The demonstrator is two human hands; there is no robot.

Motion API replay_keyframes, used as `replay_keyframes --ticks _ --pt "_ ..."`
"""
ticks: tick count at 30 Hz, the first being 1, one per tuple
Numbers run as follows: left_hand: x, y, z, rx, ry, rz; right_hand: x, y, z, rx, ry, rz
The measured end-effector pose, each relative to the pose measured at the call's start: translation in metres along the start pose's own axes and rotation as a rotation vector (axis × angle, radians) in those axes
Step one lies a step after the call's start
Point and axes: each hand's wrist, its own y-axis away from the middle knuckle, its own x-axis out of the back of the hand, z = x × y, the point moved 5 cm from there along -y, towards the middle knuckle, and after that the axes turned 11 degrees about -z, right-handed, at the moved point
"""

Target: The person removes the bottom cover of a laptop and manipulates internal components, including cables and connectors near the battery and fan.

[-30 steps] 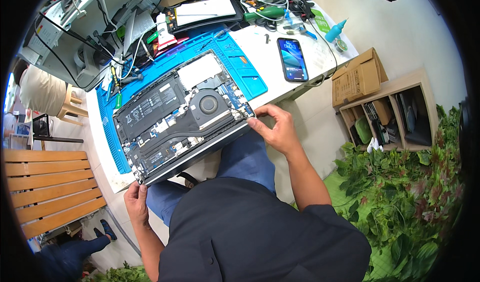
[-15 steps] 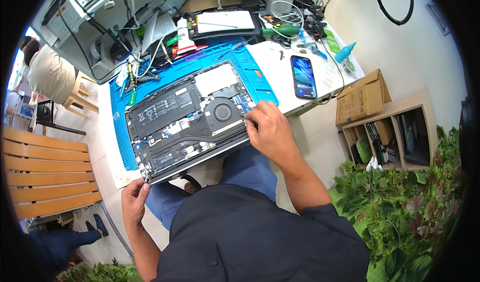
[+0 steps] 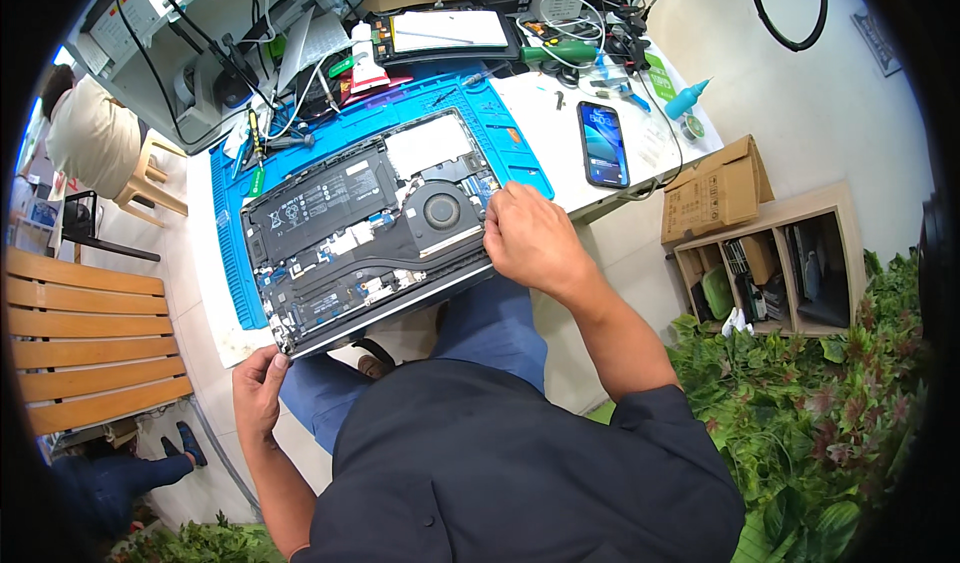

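An opened laptop base (image 3: 398, 255) lies tilted on a blue repair mat (image 3: 520, 153), its near edge jutting past the table over my lap. Its inside is exposed, with a black battery (image 3: 330, 195) at the left and a round fan (image 3: 441, 212) at the right. My left hand (image 3: 259, 388) is closed on the near left corner, thumb on top. At the right edge beside the fan, my right hand (image 3: 535, 233) has its fingers curled and pressed to the side of the base. Its fingertips are partly hidden.
A phone (image 3: 603, 145) with a lit screen lies right of the mat. Screwdrivers (image 3: 257, 168), cables and a white-and-red tube (image 3: 366, 61) crowd the back. A teal bottle (image 3: 688, 98) stands far right. A cardboard box (image 3: 712, 198) rests on a wooden shelf (image 3: 850, 225). Another person (image 3: 95, 138) sits far left.
My right hand has shifted slightly up along the right edge, and its fingers are curled tighter. The whole view has shifted a little; my left hand stays on the same corner.
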Motion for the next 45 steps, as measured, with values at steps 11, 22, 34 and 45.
replay_keyframes --ticks 11,22,34,45 --pt "0.004 0.001 -0.007 -0.008 -0.013 0.002 -0.007 0.007 0.007 -0.072 -0.17 0.156" --pt "-0.002 0.002 0.0 -0.014 0.007 0.009 -0.005 0.003 -0.004 0.079 -0.006 0.195" --pt "-0.002 0.001 -0.006 -0.016 0.026 0.019 0.0 -0.012 0.003 -0.049 -0.199 0.002" --pt "-0.004 0.0 -0.005 -0.049 0.054 0.008 0.001 -0.019 0.007 0.017 -0.169 0.071"
